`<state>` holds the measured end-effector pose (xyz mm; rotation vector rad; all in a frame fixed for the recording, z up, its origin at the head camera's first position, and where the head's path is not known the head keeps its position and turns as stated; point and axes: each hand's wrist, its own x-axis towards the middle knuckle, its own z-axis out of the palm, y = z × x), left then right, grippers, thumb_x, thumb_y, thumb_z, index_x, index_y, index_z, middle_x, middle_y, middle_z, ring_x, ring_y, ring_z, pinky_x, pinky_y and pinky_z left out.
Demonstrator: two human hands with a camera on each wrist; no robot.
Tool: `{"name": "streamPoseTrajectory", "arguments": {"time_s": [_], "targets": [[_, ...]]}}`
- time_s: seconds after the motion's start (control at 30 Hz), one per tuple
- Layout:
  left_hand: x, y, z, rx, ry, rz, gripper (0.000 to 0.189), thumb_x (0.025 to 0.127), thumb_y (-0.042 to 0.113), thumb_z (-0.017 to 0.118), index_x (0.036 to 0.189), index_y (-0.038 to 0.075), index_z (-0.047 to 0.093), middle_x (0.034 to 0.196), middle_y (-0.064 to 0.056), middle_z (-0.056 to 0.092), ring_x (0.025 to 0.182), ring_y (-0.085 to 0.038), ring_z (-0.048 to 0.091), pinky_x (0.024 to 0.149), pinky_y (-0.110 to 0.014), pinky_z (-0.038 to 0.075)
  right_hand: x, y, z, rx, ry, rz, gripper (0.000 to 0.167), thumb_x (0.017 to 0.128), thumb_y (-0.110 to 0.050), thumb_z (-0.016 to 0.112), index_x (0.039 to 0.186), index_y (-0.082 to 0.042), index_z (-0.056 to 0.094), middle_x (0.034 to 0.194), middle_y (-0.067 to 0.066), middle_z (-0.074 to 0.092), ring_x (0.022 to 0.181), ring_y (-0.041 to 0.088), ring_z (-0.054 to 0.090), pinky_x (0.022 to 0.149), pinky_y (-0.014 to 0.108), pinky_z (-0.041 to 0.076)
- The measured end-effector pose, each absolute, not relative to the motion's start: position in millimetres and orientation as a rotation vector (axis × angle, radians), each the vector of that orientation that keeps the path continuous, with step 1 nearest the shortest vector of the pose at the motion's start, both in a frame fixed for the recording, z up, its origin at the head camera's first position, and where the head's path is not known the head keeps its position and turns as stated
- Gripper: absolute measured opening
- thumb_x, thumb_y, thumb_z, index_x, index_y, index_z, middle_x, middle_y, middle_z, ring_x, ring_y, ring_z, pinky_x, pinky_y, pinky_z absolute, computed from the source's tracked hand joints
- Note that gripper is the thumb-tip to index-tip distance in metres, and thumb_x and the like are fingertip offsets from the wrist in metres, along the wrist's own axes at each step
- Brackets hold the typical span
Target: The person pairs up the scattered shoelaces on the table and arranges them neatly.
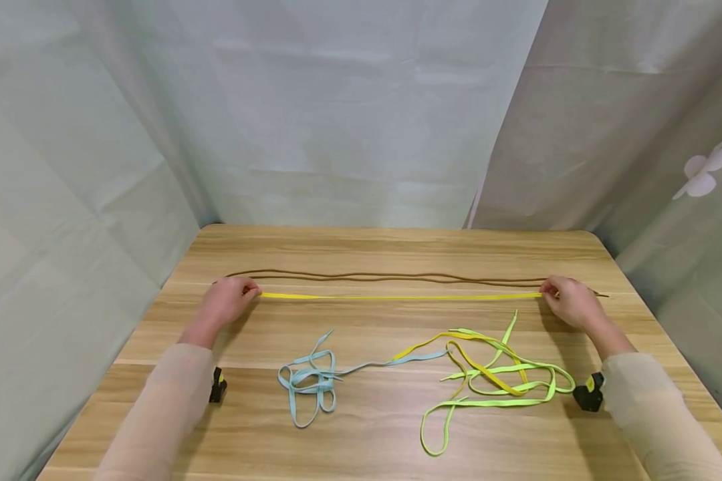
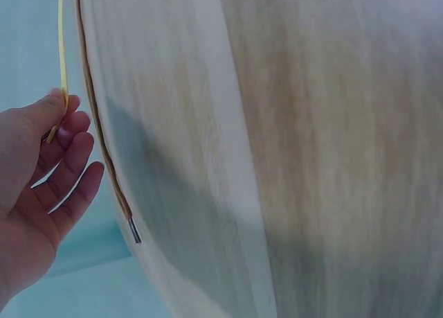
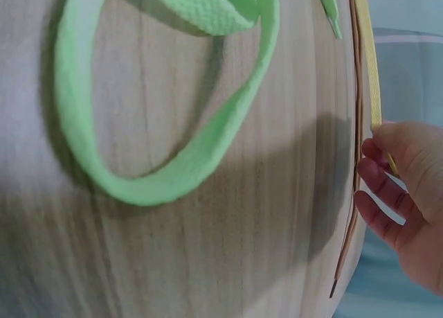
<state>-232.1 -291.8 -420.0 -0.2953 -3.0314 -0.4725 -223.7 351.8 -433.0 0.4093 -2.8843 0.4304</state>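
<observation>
A yellow shoelace [image 1: 397, 298] is stretched straight across the table between both hands. My left hand [image 1: 230, 300] pinches one end between thumb and index finger; in the left wrist view the short tip [image 2: 52, 134] of the lace pokes out below the thumb. At the other end my right hand [image 1: 571, 302] pinches the lace the same way, its other fingers loosely bent in the right wrist view. Just beyond the yellow lace lies a doubled brown shoelace [image 1: 361, 275], running nearly parallel to it, its tipped ends close to the hands.
Nearer the front, a light blue shoelace [image 1: 313, 377] lies in loose loops at left. Green shoelaces [image 1: 517, 403] tangle with another yellow lace [image 1: 487, 374] at right. The wooden table [image 1: 373, 447] is bordered by hanging pale curtains [image 1: 337, 120].
</observation>
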Motion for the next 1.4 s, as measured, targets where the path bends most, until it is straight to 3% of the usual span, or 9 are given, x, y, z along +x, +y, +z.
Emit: {"name": "streamPoseTrajectory", "arguments": {"time_s": [0.37, 0.67, 1.03, 1.4], "targets": [[-239.9, -283.4, -425.2, -0.243, -3.042, -0.429, 0.018, 0.089, 0.020, 0.060, 0.089, 0.004, 0.068, 0.082, -0.010, 0.066, 0.068, -0.021, 0.055, 0.066, -0.041, 0.044, -222.9, 354.8, -436.3, 0.338, -2.948, 0.420, 0.006, 0.082, -0.003, 0.058, 0.087, -0.002, 0.059, 0.081, 0.015, 0.061, 0.074, 0.031, 0.058, 0.065, 0.049, 0.044], [-248.8, -280.6, -430.5, -0.177, -3.074, -0.454, 0.019, 0.091, 0.022, 0.057, 0.091, 0.006, 0.066, 0.078, -0.007, 0.063, 0.060, -0.018, 0.049, 0.054, -0.031, 0.039, -223.9, 353.9, -437.7, 0.284, -2.986, 0.404, 0.007, 0.082, -0.005, 0.058, 0.088, 0.000, 0.058, 0.082, 0.017, 0.061, 0.075, 0.032, 0.058, 0.067, 0.049, 0.044], [-252.8, -278.2, -434.0, -0.116, -3.088, -0.443, 0.015, 0.090, 0.020, 0.058, 0.091, 0.007, 0.066, 0.082, -0.008, 0.064, 0.065, -0.019, 0.052, 0.056, -0.032, 0.041, -227.3, 351.1, -441.8, 0.307, -2.977, 0.399, 0.006, 0.081, -0.003, 0.058, 0.086, -0.001, 0.060, 0.084, 0.018, 0.062, 0.080, 0.034, 0.059, 0.070, 0.050, 0.045], [-252.1, -274.5, -431.6, -0.088, -3.091, -0.413, 0.014, 0.088, 0.020, 0.058, 0.088, 0.007, 0.065, 0.080, -0.008, 0.063, 0.062, -0.019, 0.051, 0.050, -0.030, 0.039, -227.2, 348.8, -443.1, 0.274, -3.001, 0.392, 0.006, 0.082, -0.004, 0.059, 0.087, -0.002, 0.060, 0.085, 0.017, 0.059, 0.078, 0.031, 0.056, 0.068, 0.047, 0.044]]}}
